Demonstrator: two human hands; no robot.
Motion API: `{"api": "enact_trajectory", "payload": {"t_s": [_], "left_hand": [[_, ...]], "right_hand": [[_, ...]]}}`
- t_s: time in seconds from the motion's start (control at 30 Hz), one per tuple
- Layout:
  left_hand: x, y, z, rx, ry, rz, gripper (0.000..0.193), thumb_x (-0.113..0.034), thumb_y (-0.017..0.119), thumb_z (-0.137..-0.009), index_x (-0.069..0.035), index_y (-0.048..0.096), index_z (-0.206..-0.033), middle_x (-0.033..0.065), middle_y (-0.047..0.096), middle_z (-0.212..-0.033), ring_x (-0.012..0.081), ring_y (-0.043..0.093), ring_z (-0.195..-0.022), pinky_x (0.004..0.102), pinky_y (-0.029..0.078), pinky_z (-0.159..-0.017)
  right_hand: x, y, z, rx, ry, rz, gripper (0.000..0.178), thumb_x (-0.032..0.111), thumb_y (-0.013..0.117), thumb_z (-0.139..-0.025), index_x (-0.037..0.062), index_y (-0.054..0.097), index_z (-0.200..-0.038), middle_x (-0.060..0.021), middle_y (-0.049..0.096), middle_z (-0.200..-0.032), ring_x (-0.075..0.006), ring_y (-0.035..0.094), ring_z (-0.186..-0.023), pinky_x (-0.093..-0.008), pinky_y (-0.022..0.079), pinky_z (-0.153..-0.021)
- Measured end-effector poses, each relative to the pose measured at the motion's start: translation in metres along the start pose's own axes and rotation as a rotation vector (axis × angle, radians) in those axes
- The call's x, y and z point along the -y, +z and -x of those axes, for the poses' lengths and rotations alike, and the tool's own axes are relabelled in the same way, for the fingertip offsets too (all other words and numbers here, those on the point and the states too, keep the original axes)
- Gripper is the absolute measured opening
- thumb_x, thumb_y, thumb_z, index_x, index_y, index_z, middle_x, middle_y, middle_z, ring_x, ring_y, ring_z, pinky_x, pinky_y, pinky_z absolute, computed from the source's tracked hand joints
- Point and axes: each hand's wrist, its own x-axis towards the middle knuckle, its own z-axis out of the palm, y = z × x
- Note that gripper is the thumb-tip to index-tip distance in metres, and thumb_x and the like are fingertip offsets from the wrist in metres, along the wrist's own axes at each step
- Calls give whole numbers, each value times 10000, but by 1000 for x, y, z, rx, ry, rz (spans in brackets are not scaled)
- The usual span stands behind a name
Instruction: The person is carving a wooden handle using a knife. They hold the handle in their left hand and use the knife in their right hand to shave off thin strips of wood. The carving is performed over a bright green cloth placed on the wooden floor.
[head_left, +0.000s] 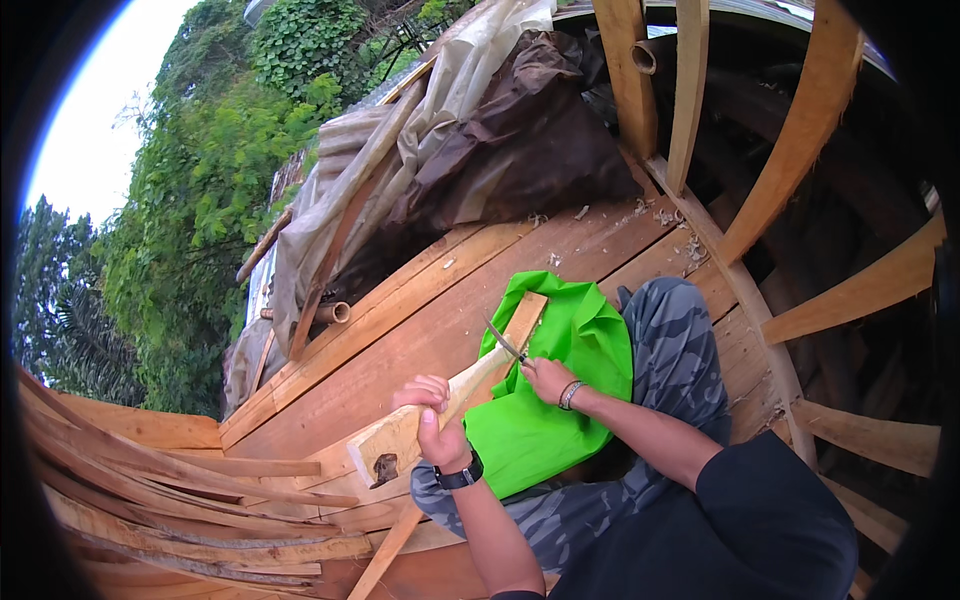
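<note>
My left hand (pixel 437 421) is wrapped round the thick end of a pale carved piece of wood (pixel 476 379), which has a dark knot near that end. The wood slants up and away to the right across my lap. In my right hand (pixel 550 381) is a knife (pixel 502 337), its narrow blade lying against the wood toward the far end. Beneath the wood, a bright green cloth (pixel 540 445) is spread over my lap and reaches past the wood's far tip. My right fingers close round the knife's handle, which is mostly hidden.
I sit on a plank floor (pixel 400 350) with scattered wood shavings (pixel 695 245). Long thin wood strips (pixel 190 510) lie at the left. Curved wooden ribs (pixel 800 130) stand along the right. Brown and grey tarpaulins (pixel 520 140) hang beyond, near a bamboo pole end (pixel 341 313).
</note>
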Motion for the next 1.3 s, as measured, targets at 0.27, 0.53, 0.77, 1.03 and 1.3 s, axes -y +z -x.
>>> {"api": "enact_trajectory", "payload": {"t_s": [0.27, 0.53, 0.77, 1.03, 1.3], "left_hand": [[0, -2, 7, -20, -15, 40, 202, -189, 547, -759, -24, 430, -763, 64, 404, -665, 173, 387, -609, 315, 346, -598], [1, -5, -5, -22, -26, 4, 178, -167, 526, -755, -28, 421, -792, 68, 399, -678, 172, 377, -621, 316, 340, -604], [-1, -23, -9, -11, -11, 22, 152, -181, 482, -773, -43, 421, -792, 46, 380, -676, 140, 352, -607, 297, 321, -592], [-8, -18, 10, 18, 23, 11, 151, -177, 488, -773, -44, 417, -783, 47, 378, -664, 145, 353, -606, 303, 323, -597], [-15, -30, 23, -64, -17, 74, 188, -177, 548, -718, -28, 438, -752, 74, 409, -662, 188, 388, -617, 332, 336, -618]], "right_hand": [[18, -16, 12, 40, -21, 343, 245, 257, 421, -965, 15, 414, -1002, -204, 659, -760, -390, 658, -717, -511, 518, -647], [18, -12, 4, 115, 84, 251, 321, 312, 400, -973, 0, 443, -1033, -226, 658, -807, -392, 658, -764, -497, 521, -686], [-1, -17, -22, 334, 264, -181, 465, 435, 439, -943, -11, 567, -914, -240, 657, -804, -421, 643, -782, -498, 500, -694], [12, -1, -4, -25, 56, -40, 464, 433, 465, -936, -20, 554, -894, -260, 625, -796, -425, 615, -778, -499, 478, -721], [-2, -20, -44, -173, 25, -104, 398, 386, 642, -822, -9, 599, -853, -202, 651, -785, -370, 641, -755, -449, 505, -703]]}}
